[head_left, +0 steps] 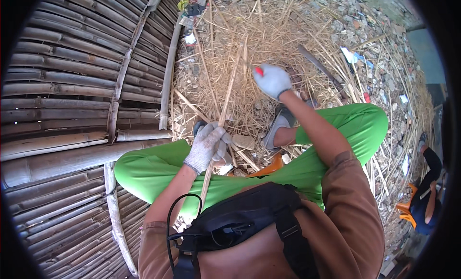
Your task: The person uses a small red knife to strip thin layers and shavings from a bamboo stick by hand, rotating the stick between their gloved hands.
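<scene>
left hand has fingers curled round a long stick mid-frame; right hand, upper centre, fingers wrapped round a red handle.

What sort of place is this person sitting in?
Probably a rough outdoor work spot, perhaps a yard: a bamboo-slat structure fills the left side, and straw-like shavings lie strewn over stony, littered ground.

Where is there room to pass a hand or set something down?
A hand could probably pass between the bamboo strip and the grey shoe, above the shavings, which leave no bare ground there. Crowded: around the left hand and stone, and near the long blade.
</scene>
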`<control>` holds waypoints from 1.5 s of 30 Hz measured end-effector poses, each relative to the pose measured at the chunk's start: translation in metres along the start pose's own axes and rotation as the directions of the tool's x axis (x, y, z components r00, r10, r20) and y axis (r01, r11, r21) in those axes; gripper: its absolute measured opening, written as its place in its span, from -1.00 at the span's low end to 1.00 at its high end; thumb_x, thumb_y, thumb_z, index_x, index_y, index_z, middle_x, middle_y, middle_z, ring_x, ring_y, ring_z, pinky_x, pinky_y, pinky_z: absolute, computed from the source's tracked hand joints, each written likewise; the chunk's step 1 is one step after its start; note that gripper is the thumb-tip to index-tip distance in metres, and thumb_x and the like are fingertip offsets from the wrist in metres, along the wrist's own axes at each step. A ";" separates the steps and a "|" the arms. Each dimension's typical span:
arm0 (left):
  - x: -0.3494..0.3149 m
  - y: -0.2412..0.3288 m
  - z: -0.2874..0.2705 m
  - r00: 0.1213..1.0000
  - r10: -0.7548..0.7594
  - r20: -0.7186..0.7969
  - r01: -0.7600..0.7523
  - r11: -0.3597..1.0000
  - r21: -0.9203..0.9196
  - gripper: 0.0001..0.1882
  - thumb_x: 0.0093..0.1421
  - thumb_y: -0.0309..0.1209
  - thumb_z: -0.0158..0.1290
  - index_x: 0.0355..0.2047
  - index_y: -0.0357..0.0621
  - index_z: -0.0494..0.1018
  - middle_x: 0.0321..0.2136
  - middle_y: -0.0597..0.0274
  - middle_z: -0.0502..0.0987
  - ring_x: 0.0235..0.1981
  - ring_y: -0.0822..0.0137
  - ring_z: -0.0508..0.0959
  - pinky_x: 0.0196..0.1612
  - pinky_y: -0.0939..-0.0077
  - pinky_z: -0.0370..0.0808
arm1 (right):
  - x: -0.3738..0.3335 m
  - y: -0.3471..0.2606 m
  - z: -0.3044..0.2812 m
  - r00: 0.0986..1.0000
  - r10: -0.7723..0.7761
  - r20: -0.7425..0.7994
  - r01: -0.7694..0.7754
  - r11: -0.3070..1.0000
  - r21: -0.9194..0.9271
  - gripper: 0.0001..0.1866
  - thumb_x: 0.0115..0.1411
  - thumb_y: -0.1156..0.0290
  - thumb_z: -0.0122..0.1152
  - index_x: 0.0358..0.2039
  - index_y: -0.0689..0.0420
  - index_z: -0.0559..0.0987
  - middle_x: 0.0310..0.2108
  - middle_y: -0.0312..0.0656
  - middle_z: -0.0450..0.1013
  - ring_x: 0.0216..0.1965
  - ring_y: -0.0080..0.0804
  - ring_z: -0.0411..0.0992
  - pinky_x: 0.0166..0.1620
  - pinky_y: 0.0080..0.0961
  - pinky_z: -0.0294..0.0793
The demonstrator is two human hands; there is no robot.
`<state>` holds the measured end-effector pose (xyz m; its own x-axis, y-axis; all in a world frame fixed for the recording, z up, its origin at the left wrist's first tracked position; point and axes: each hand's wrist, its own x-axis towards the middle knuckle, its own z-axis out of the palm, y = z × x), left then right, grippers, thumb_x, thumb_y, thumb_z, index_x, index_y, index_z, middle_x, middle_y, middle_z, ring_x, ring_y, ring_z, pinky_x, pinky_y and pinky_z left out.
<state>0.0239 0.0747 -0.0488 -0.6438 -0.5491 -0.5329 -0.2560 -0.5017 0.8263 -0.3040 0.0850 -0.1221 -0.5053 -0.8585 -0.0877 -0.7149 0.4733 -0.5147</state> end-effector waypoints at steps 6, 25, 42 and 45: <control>0.008 -0.015 -0.006 1.000 0.026 0.010 -0.023 0.982 -0.185 -0.74 0.58 -0.31 -0.05 -0.01 -0.29 0.46 -0.48 0.17 0.57 -0.76 0.44 0.37 -0.74 0.57 0.25 | -0.071 -0.069 0.030 0.948 -0.267 0.173 0.282 0.957 -0.069 -0.66 0.35 0.05 0.18 -0.29 0.07 0.65 -0.38 0.03 0.66 -0.27 0.06 0.69 -0.17 0.06 0.69; -0.003 -0.021 -0.004 0.999 -0.032 -0.038 0.031 0.999 -0.020 -0.75 0.57 -0.33 -0.04 0.06 -0.27 0.45 -0.51 0.29 0.47 -0.76 0.52 0.30 -0.76 0.60 0.21 | -0.098 -0.086 0.032 0.902 -0.296 0.315 0.359 0.918 -0.166 -0.69 0.33 0.08 0.20 -0.24 0.04 0.70 -0.35 -0.04 0.69 -0.30 0.01 0.72 -0.21 0.03 0.71; -0.009 -0.024 -0.001 0.977 -0.084 0.194 0.083 0.996 0.013 -0.68 0.59 -0.26 -0.05 0.08 -0.29 0.44 -0.48 0.36 0.48 -0.76 0.57 0.33 -0.73 0.63 0.28 | 0.007 0.025 -0.010 0.997 0.009 0.070 0.005 0.983 -0.186 -0.59 0.40 0.06 0.09 -0.09 0.07 0.76 -0.12 0.03 0.71 -0.09 0.05 0.71 0.01 0.07 0.68; -0.008 -0.012 0.003 0.988 -0.096 0.121 0.109 0.989 -0.102 -0.76 0.56 -0.28 -0.03 -0.07 -0.22 0.45 -0.55 0.35 0.44 -0.78 0.52 0.30 -0.73 0.62 0.27 | -0.043 -0.037 -0.003 0.967 -0.094 0.238 0.126 0.984 -0.125 -0.62 0.39 0.04 0.12 -0.14 0.02 0.75 -0.19 -0.02 0.72 -0.17 0.03 0.71 -0.11 0.05 0.71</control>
<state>0.0303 0.0868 -0.0534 -0.6984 -0.4138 -0.5839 -0.2498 -0.6236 0.7407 -0.2572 0.1050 -0.0973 -0.3062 -0.9213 -0.2397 -0.8278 0.3820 -0.4110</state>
